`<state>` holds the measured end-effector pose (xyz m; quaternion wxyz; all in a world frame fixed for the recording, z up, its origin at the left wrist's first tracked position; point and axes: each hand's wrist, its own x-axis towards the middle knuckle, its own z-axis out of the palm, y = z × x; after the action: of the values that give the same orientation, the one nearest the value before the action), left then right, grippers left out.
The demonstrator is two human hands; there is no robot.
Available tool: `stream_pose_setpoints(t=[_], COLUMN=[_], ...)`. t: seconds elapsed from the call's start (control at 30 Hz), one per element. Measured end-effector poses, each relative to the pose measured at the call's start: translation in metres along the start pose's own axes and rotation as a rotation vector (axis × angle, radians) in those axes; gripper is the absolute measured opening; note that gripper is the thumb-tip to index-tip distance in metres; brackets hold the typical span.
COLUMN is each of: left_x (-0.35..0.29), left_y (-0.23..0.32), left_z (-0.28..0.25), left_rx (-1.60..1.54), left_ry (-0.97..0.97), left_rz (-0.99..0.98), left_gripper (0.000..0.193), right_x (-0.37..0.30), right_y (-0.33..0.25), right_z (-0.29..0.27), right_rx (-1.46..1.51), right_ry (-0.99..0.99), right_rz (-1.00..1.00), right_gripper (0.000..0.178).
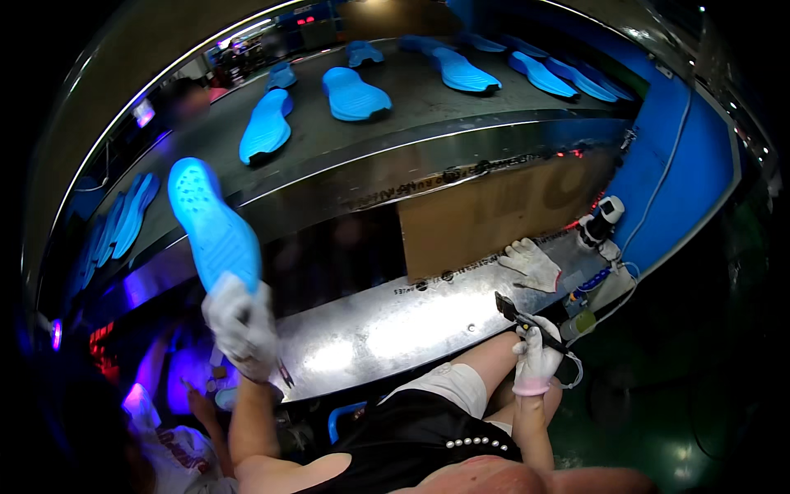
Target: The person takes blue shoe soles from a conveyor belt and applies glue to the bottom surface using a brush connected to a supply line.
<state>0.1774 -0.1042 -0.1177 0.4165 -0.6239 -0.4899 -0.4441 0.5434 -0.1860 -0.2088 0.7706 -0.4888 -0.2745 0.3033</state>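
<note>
My left hand [240,323], in a white glove, is closed round one end of a bright blue shoe sole [212,221]. The sole is tilted up at the near edge of the belt, its dotted end pointing away from me. Above my lap, my right hand [538,356], also gloved, grips a black brush-like tool [527,323] with a flat dark head. A thin pale tube or cord hangs by that hand. The head of the tool is over the front edge of the metal shelf [395,329].
Several blue soles [355,94] lie spaced along the dark conveyor belt [313,136]. On the shelf's right lies a loose white glove [531,265], near a black-and-white device [607,216]. A cardboard sheet [494,222] stands under the belt. Another person [177,436] works at my left.
</note>
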Motion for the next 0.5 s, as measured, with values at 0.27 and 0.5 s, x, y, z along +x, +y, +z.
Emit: stream_pose_setpoints(t=[0.27, 0.5], left_x=[-0.152, -0.163], left_y=[0.144, 0.159], left_z=[0.034, 0.042], left_rx=[-1.193, -1.392], left_ry=[-0.531, -1.035], left_rz=[0.059, -0.831], left_gripper=[0.024, 0.040], right_x=[0.000, -0.006], right_y=[0.007, 0.021], right_z=[-0.017, -0.021], right_rx=[0.058, -0.015], right_ry=[0.188, 0.164], right_rz=[0.120, 0.173], right_gripper=[0.018, 0.015])
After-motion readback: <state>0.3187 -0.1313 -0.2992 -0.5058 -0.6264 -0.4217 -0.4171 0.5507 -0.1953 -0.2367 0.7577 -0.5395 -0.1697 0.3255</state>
